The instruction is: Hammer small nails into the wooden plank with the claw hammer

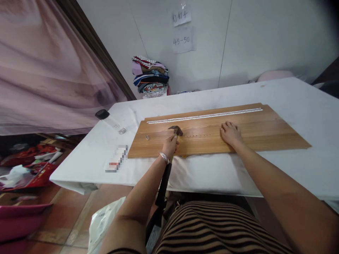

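My left hand (170,145), with a bracelet at the wrist, is closed round a claw hammer (163,187) close to its metal head. The black grip of the handle points down toward my body. Under the hammer head lies a wooden board (254,132) with a row of small dark dots, nails or holes, running to the right. My right hand (231,134) rests on the board beyond the row's right end, fingers laid on the surface and holding nothing. A small heap of metal pieces (147,137), possibly nails, sits near the board's left end.
Two long white strips (206,115) run along the board's far side. On the white-covered table (87,158) are a clear bottle with black cap (112,121) and a blurred-out flat item (116,158). Folded cloths (150,77) are stacked by the wall. A white bag (102,222) is below.
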Tool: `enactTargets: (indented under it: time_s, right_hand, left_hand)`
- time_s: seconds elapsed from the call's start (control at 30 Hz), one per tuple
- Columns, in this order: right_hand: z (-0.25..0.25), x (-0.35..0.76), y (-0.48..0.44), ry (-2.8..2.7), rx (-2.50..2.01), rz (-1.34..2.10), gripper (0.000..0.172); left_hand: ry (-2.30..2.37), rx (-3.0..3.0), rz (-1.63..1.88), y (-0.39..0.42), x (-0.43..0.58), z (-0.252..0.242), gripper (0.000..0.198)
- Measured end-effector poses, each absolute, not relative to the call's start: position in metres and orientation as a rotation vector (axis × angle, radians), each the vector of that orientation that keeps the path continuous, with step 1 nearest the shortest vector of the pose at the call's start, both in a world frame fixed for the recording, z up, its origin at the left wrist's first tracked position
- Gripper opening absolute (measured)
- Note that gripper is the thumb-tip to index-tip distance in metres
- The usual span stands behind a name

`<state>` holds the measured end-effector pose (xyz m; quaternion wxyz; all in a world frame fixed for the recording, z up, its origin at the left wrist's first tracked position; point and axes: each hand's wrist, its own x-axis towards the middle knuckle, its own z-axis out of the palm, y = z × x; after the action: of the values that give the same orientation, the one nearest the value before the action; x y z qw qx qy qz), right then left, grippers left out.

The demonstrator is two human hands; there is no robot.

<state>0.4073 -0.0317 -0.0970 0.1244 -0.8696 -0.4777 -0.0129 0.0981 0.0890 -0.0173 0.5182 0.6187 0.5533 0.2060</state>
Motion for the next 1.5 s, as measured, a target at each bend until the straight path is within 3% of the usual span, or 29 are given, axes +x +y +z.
enactTargets:
  time_s: [1.5]
  right_hand:
    - [-0.0952, 0.4058, -0.0325, -1.362, -2.524, -0.024, 0.050]
  left_hand:
    - [1.289, 1.471, 0.512, 0.0925, 0.0983, -0.0187, 0.029]
